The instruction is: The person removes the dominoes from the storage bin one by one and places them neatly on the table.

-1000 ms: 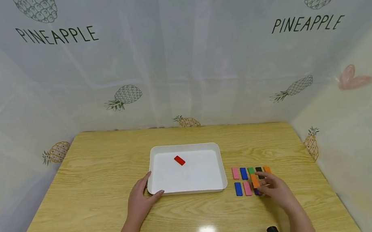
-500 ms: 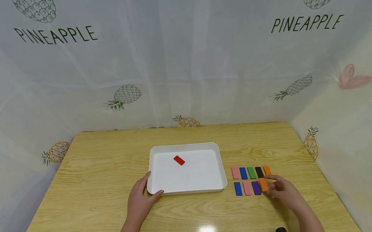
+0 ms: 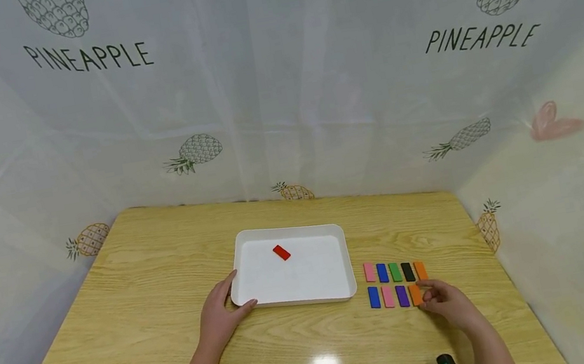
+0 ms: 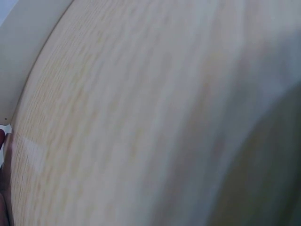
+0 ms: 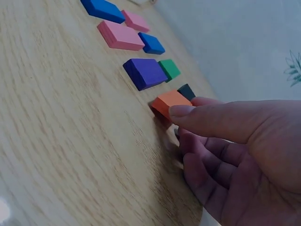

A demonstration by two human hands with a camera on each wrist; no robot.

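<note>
My right hand pinches an orange block between thumb and fingers at the right end of the front row. In the right wrist view that orange block sits slightly askew, close over the wood, beside a purple block. A black block and another orange block lie just behind it. My left hand holds the near left corner of a white tray, thumb along its front side and fingers along the left. One red block lies slanted inside the tray.
Left of the held block, both rows continue with blue, pink and green blocks on the wooden table. A white curtain printed with pineapples hangs behind the table.
My right hand has carried the orange block rightward from over the green and purple ones and lowered it beside the purple block. The left hand and tray have stayed put.
</note>
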